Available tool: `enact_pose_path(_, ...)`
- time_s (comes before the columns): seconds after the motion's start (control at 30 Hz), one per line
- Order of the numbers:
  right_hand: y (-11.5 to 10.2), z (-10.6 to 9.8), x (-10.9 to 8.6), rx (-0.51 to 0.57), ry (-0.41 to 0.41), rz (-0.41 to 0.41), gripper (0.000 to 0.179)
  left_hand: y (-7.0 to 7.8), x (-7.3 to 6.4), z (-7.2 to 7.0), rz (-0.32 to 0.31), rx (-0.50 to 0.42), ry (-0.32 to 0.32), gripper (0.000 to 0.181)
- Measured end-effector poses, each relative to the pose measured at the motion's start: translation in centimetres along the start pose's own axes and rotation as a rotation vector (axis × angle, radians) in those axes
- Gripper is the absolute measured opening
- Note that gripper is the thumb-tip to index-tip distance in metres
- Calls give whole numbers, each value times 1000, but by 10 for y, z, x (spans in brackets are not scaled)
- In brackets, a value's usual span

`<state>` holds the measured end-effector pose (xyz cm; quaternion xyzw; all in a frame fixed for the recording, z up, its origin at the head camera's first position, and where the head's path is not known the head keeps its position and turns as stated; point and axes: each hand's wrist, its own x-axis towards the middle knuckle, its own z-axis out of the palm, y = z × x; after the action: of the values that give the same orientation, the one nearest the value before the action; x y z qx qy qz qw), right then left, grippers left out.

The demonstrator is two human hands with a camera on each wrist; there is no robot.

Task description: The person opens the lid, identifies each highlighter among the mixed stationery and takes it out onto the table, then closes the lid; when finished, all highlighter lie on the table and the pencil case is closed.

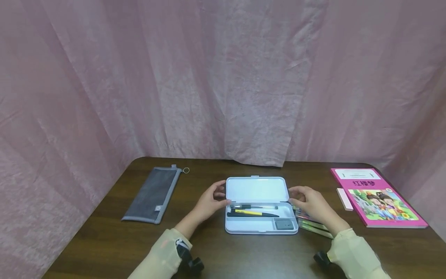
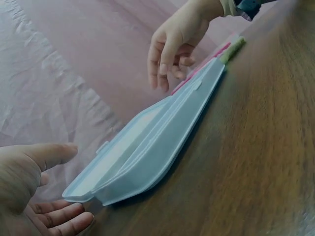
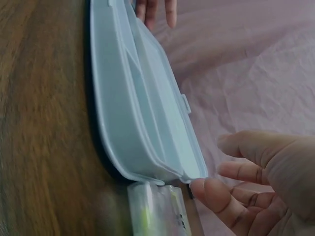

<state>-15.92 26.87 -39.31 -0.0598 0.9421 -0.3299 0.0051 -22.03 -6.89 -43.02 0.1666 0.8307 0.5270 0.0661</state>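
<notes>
A white pencil case (image 1: pixel 257 190) lies on the table with its lid folded back. Inside are a clear pen with a dark cap (image 1: pixel 258 207), a black and yellow pen (image 1: pixel 253 213) and a grey eraser (image 1: pixel 284 224). My left hand (image 1: pixel 206 205) is at the left side of the lid, thumb and fingers spread apart around that edge. At the opposite edge is my right hand (image 1: pixel 311 203), fingers loosely bent; in the right wrist view a fingertip (image 3: pixel 198 189) is at the lid's corner. Neither hand grips the case.
Clear-wrapped pens or sticks (image 1: pixel 315 228) lie against the case's right side, partly under the right hand. A grey zip pouch (image 1: pixel 151 195) lies at the left. On the right are a pink book (image 1: pixel 379 197) and a small white block (image 1: pixel 345 199). Pink curtain (image 1: pixel 223 77) hangs behind.
</notes>
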Motion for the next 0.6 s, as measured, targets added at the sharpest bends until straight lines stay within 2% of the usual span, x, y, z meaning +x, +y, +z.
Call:
enact_pose_path(0.3,-3,10,-1,20,-9,18,42,-8,-1,7,-33,-42,-22,62)
enact_pose_path(0.47,-5,11,-3,21,-3,25,44,-12,-2,9,-17,-8,-46,62)
enact_pose_path(0.6,-5,12,-2,26,-8,47,46,-15,-2,9,-15,16,-36,63)
